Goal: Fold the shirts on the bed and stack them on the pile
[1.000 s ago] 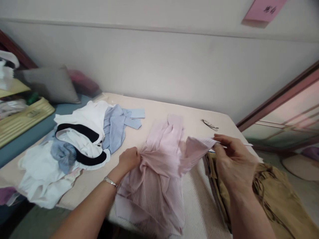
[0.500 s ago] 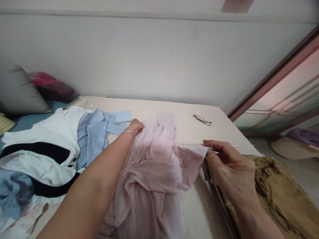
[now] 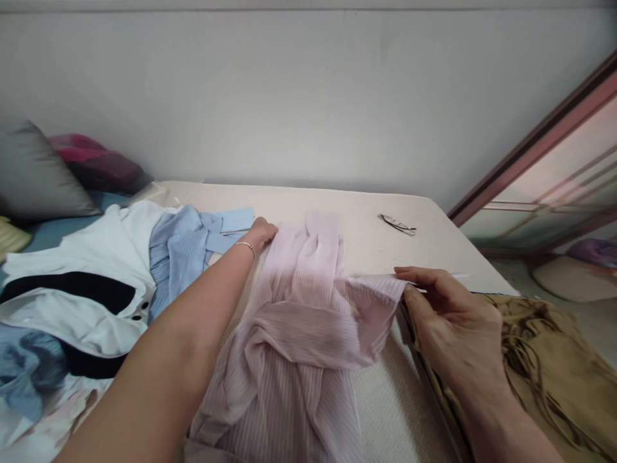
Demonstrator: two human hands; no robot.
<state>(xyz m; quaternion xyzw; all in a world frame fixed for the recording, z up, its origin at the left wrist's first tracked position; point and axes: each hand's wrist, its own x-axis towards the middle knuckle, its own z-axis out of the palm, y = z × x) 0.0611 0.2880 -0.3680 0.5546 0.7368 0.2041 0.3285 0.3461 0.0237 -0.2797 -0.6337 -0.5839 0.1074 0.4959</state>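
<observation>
Reaches now with the left hand (image 3: 264,233) to the far left corner of the pink ribbed garment (image 3: 313,328), toward the far edge of the table (image 3: 364,212), rather than gathering cloth at mid-length as a second ago. Seems to pinch the corner there between thumb and curled fingers; impossible to say how firmly, with the fingertips partly hidden. Keeps the right hand (image 3: 450,321) on the same raised point of the side flap, gripped between thumb and forefinger near the right edge of the table.

Puts the garment, by this change, in two grips set well apart, one at the far end and one at the side. Suggests a shift of attention from the rucked middle to the far end, with the broad crosswise fold left loose and probably only part of the smoothing done.

To the left of the left hand, a blue garment (image 3: 180,251), and nearer the left edge of the table, a white garment (image 3: 108,247) with black trim. Along the right edge, beside the right hand, a tan garment (image 3: 569,360) with cords.
</observation>
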